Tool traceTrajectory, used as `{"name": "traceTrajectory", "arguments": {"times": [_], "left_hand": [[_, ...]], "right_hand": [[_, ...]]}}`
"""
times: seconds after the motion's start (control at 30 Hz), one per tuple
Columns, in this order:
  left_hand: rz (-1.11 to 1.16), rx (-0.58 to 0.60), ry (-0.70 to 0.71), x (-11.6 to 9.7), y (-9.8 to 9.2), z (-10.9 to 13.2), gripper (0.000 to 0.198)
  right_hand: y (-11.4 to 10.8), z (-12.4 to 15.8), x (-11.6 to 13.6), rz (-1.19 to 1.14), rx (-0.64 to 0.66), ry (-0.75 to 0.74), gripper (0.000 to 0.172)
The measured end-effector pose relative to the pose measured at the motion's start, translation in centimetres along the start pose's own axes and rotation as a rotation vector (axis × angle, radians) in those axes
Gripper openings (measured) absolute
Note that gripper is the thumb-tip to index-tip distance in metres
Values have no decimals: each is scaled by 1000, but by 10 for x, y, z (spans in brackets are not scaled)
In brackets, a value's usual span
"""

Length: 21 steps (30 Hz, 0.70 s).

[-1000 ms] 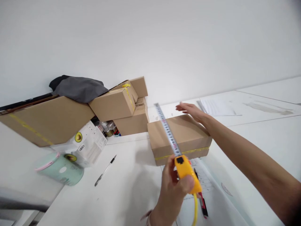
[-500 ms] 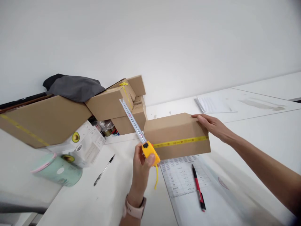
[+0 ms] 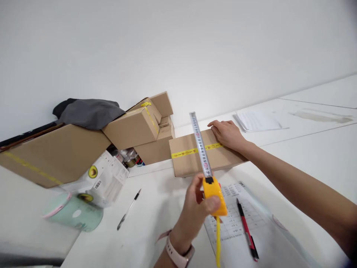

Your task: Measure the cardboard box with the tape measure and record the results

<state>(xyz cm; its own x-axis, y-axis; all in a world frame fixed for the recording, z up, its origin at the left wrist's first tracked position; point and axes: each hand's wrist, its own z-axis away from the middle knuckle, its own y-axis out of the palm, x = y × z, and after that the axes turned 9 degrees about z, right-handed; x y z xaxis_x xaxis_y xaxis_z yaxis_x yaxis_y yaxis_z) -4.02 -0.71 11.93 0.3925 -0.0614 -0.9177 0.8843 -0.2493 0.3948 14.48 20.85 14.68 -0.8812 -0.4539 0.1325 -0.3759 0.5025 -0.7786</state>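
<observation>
My left hand [image 3: 193,208] is wrapped around a yellow tape measure [image 3: 215,195], thumb on its case. A length of the metal blade [image 3: 200,145] sticks out, pointing away from me across the cardboard box [image 3: 185,163]. Whether the blade touches the box I cannot tell. Yellow printed tape runs along the box's top. My right hand [image 3: 228,136] holds the box from above at its far right part, fingers bent over the far edge. From the tape measure's case hangs a yellow wrist strap [image 3: 218,238].
A red and black pen [image 3: 247,229] lies on a printed sheet [image 3: 231,238]. To the left are another pen [image 3: 128,209], a mint green container [image 3: 76,214], a white avocado-print box [image 3: 103,178] and stacked cardboard boxes [image 3: 131,128]. Papers [image 3: 258,121] lie near the wall.
The box has turned from tilted up to lying flatter. My left hand has moved right with the tape measure, its blade now over the box. My right hand has shifted left along the far edge.
</observation>
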Motion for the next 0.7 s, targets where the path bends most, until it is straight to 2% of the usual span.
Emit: {"name": "traceTrajectory", "arguments": {"times": [0.1, 0.3, 0.57, 0.7], "left_hand": [[90, 32, -109, 18, 9, 6, 64], [142, 16, -124, 42, 14, 10, 65], [162, 11, -146, 72, 17, 10, 60], [224, 49, -170, 81, 18, 6, 66]], "right_hand": [[-2, 6, 1, 16, -34, -24, 46], [-4, 5, -3, 62, 38, -130, 62], [5, -3, -10, 69, 29, -198, 53], [2, -1, -9, 70, 34, -197, 53]]}}
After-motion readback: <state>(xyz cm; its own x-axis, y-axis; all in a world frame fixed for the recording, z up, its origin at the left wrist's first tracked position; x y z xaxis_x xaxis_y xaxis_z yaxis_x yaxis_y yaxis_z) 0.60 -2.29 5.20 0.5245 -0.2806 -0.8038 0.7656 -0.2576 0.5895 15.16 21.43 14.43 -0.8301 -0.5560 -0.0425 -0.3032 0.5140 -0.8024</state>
